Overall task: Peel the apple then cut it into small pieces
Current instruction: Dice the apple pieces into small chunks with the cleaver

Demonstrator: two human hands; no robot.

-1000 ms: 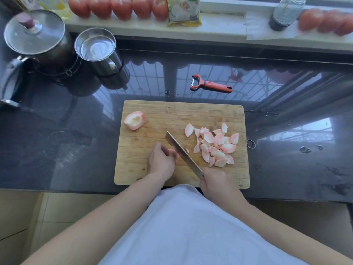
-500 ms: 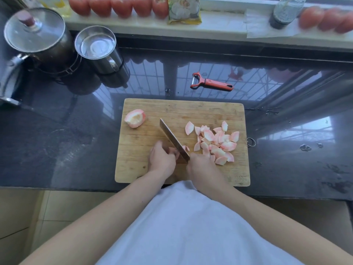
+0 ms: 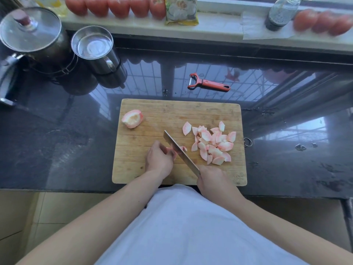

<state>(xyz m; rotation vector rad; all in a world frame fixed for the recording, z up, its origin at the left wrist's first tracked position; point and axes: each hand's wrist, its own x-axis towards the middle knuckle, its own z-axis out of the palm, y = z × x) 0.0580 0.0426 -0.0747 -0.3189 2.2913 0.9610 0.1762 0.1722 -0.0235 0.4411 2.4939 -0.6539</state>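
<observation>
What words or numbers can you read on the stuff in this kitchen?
None can be read for sure.
Yellow packet on the windowsill: it has printing on it, too blurred to read.
Dark bottle on the windowsill: no label text legible.
Cutting board: a faint mark near its lower right corner, too small to read.
Red peeler: no text visible.

A single wide-angle view looks from the person's head, forward and steeply down. It faces the dark counter (image 3: 57,150) from its near edge toward the far edge and the windowsill (image 3: 219,23) beyond. The cutting board (image 3: 152,121) sits close, centred; straight lines bow near the frame's borders.
</observation>
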